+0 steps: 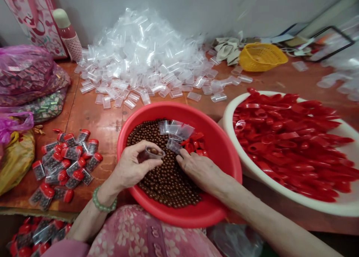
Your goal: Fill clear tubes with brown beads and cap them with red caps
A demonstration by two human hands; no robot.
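Observation:
My left hand pinches a small clear case with brown balls inside, its open end showing. It is held over the left part of a red basin. Brown balls fill much of the basin floor. My right hand is inside the basin, its fingertips bent together beside the clear cases and small red caps; whether it grips one of them is hidden.
Clear cases are heaped at the back. A white basin of red pieces stands right. Filled, red-capped cases lie left, near plastic bags. A yellow basket and a bottle stand behind.

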